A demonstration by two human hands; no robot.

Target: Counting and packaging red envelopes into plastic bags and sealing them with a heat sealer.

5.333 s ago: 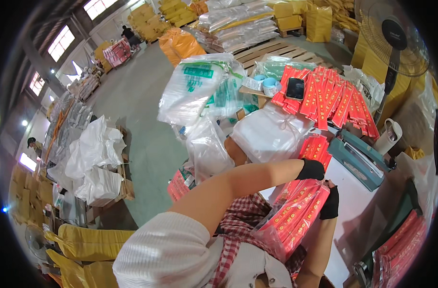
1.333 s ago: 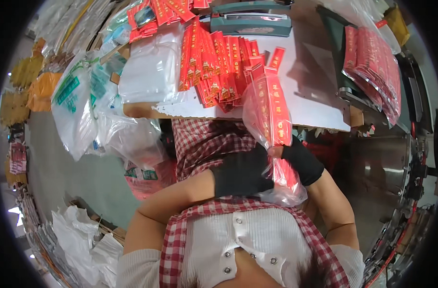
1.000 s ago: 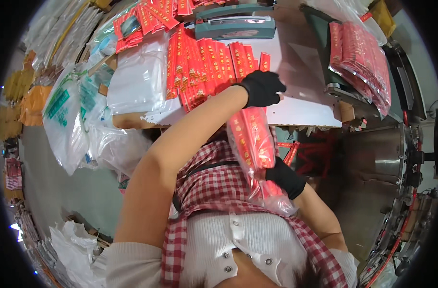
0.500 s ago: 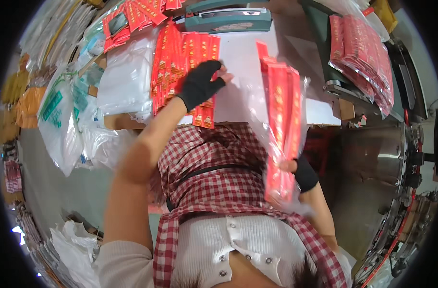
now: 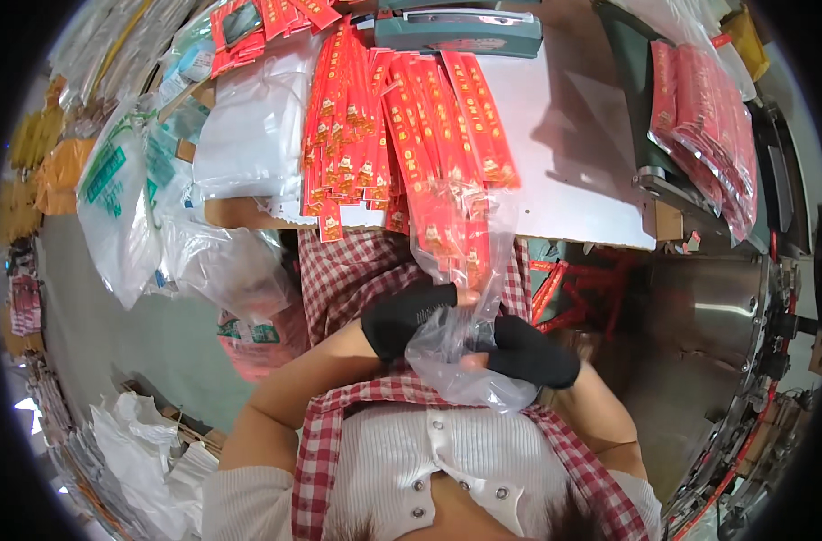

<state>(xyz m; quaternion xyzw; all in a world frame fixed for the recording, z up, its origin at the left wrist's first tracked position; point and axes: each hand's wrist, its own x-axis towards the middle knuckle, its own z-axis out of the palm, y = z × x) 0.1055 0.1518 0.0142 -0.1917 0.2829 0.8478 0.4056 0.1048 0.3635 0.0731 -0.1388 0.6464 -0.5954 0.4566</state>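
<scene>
Left hand (image 5: 406, 320) has come back from the table (image 5: 591, 180) to the clear bag (image 5: 470, 383), and the bag has shifted leftward from where it was a moment ago. Both hands wear black fingerless gloves. The left hand grips the plastic from its side, thumb tip showing; the right hand (image 5: 533, 352) grips it just nearer the body, thumb on the film — so the bag is bunched between them, in front of the checked apron (image 5: 375, 270). Its far part reaches the table's near edge, with red strips (image 5: 461, 239) showing through; whether all of them are inside, I cannot tell.

More loose strips (image 5: 343, 126) lie fanned on the table, touching one another. To their left is a stack of clear bags (image 5: 253, 126); beyond them stands a teal machine (image 5: 456, 36). Filled packs (image 5: 704, 122) rest on a dark stand (image 5: 623, 68) at the right — well apart from both hands
</scene>
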